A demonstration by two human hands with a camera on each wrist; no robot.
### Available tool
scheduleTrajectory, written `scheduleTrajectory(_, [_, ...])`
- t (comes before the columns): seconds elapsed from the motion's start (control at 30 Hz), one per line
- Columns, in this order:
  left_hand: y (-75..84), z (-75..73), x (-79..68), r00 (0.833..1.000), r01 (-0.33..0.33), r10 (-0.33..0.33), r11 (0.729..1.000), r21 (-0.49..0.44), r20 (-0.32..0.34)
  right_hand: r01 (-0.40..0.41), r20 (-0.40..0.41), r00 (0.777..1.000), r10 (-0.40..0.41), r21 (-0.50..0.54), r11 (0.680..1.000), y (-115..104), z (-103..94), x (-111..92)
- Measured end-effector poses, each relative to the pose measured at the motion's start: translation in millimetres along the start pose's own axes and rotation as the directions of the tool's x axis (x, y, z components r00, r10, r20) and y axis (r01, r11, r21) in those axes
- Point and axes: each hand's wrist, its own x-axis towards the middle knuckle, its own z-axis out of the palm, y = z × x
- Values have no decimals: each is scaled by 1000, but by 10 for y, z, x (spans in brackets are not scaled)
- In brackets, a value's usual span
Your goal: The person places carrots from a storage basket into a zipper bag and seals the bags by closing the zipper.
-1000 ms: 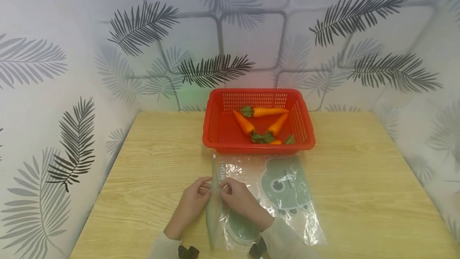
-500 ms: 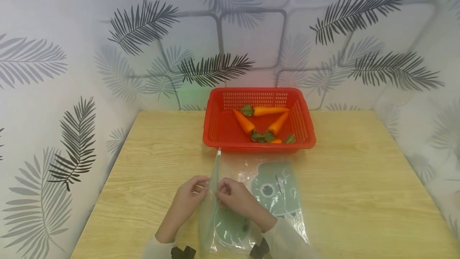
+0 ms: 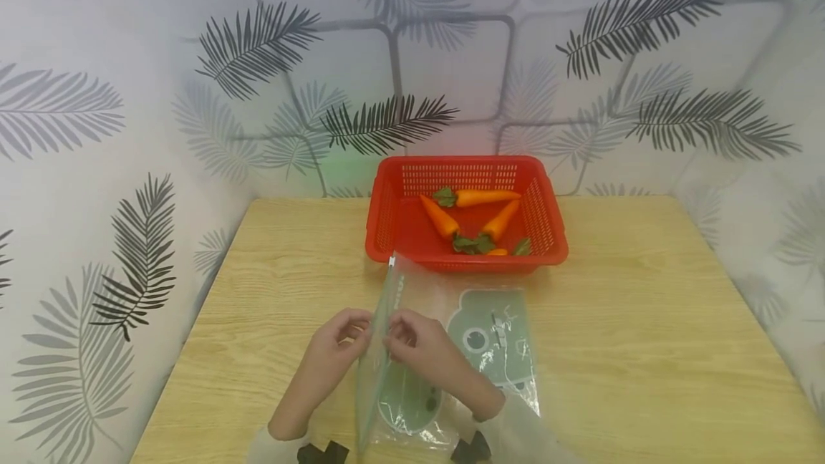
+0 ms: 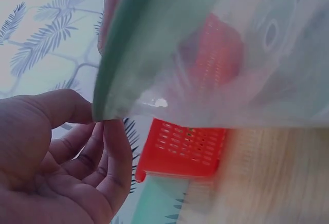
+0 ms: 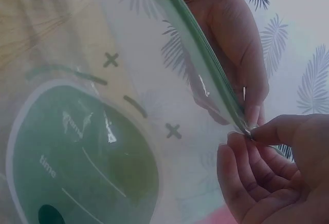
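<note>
A clear plastic slider zip bag (image 3: 496, 321) with a green cartoon print lies toward the table's front, its green zip edge lifted toward me. My left hand (image 3: 331, 349) pinches that edge between thumb and index finger, as the left wrist view shows. My right hand (image 3: 422, 349) pinches the same edge from the other side, thumb against fingertips, close by the left hand. The white slider (image 3: 392, 261) sits at the far end of the zip. In the right wrist view the bag's green printed oval (image 5: 87, 157) shows beside the hands.
A red plastic basket (image 3: 467, 261) with several orange carrots (image 3: 441, 219) and their green leaves stands at the back of the wood-grain table (image 3: 277, 263). Behind it rises a wall (image 3: 451, 77) patterned with leaves.
The bag's zip edge has risen and tilted, its far end now overlapping the basket's front. The bag's body has shifted left. Both hands keep pinching the edge, the left slightly further left.
</note>
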Motion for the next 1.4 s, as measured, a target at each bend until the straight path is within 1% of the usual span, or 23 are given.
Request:
scheduleTrajectory(0.1, [50,-9,-2,999,-49,49,999,3,16,14,-15,1000,-14,-2,1000,-176,-61,-32])
scheduleTrajectory(0.17, [76,-13,-8,997,-71,71,997,5,29,18,-21,1000,-18,2,1000,-238,-95,-44])
scheduleTrajectory(0.27, [107,-16,-16,996,-81,80,997,4,50,29,-23,999,-28,34,999,-269,-132,-53])
scheduleTrajectory(0.37, [155,-21,-28,995,-74,74,997,-18,60,22,-24,1000,-20,87,996,-259,-154,-57])
scheduleTrajectory(0.43, [252,-23,-49,994,-75,77,997,-31,76,32,-25,999,-29,109,993,-204,-156,-56])
scheduleTrajectory(0.5, [379,-33,-78,992,-71,76,996,-53,99,25,-19,1000,-23,110,994,-237,-171,-70])
scheduleTrajectory(0.6, [557,-60,-111,983,-99,108,993,-70,147,65,-6,998,-65,76,995,-195,-196,-61])
scheduleTrajectory(0.67, [590,-86,-114,976,-127,139,989,-79,168,85,13,996,-85,50,995,-221,-224,-50])
scheduleTrajectory(0.73, [539,-112,-102,970,-151,165,984,-93,176,126,32,991,-127,34,991,-173,-243,-17])
scheduleTrajectory(0.9, [386,-180,-78,972,-156,176,979,-131,154,179,77,981,-180,29,983,-236,-291,44])
scheduleTrajectory(1.0, [380,-237,-66,966,-198,217,971,-134,140,205,102,972,-210,58,977,-291,-305,97])
scheduleTrajectory(1.1, [386,-289,-62,960,-239,252,964,-118,119,228,144,961,-236,68,971,-342,-308,140])
scheduleTrajectory(1.17, [391,-318,-47,961,-247,257,964,-98,100,241,175,954,-243,37,970,-381,-322,163])
scheduleTrajectory(1.3, [384,-375,-4,970,-233,236,971,-54,55,277,255,934,-250,-78,958,-451,-375,200])
scheduleTrajectory(1.33, [379,-391,5,972,-228,230,972,-53,42,295,280,925,-256,-106,950,-469,-390,209])
scheduleTrajectory(1.4, [367,-427,27,973,-228,229,973,-44,12,342,335,899,-281,-137,930,-507,-419,224])
